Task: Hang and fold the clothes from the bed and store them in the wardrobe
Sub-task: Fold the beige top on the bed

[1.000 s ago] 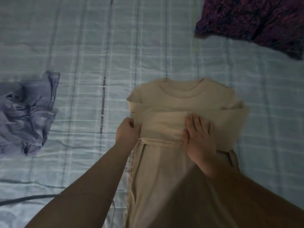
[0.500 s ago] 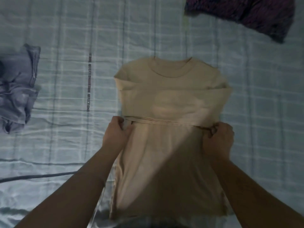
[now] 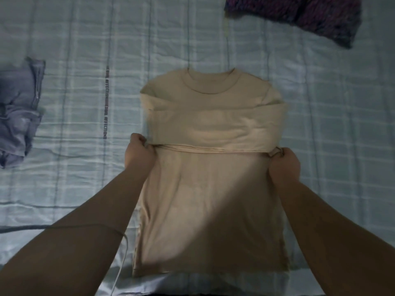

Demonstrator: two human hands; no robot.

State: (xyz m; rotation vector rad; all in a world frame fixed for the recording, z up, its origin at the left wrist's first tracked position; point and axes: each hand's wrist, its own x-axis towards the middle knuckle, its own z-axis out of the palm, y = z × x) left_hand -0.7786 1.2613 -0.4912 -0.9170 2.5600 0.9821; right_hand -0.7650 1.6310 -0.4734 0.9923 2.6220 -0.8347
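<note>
On bed [image 3: 81,184], left hand [image 3: 139,155], right hand [image 3: 285,165] pinching shirt [image 3: 213,195] side edges, purple garment [image 3: 303,13] apart

Beige crew-neck tee [image 3: 209,189] flat on bed [image 3: 331,129], collar at far end, sleeves folded across chest; crumpled lilac garment [image 3: 19,112] far left, dark purple garment [image 3: 299,13] top right.

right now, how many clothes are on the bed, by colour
beige crew-neck knit shirt: 1
crumpled lavender-blue cloth garment: 1
dark purple patterned cloth garment: 1
total: 3
</note>
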